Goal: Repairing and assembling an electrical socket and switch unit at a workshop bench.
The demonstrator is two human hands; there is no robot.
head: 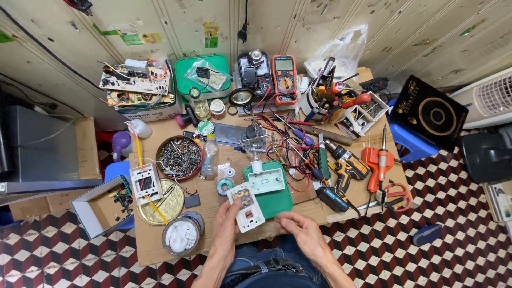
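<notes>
My left hand (226,224) holds a small white plastic module (245,207) with an open back that shows brown parts inside. It is tilted over the near edge of a green tray (282,205). A white box-shaped cover (265,180) lies in that tray just beyond the module. My right hand (301,229) rests on the cardboard-covered table (154,242) to the right of the module, fingers loosely curled and holding nothing.
A round tin of screws (180,157), a second white module (145,183), a brass lid (161,201) and a jar (182,233) lie left. A cordless drill (345,162), orange soldering gun (377,162), scissors (397,194), tangled wires, a multimeter (284,77) and circuit boards (136,82) crowd the back and right.
</notes>
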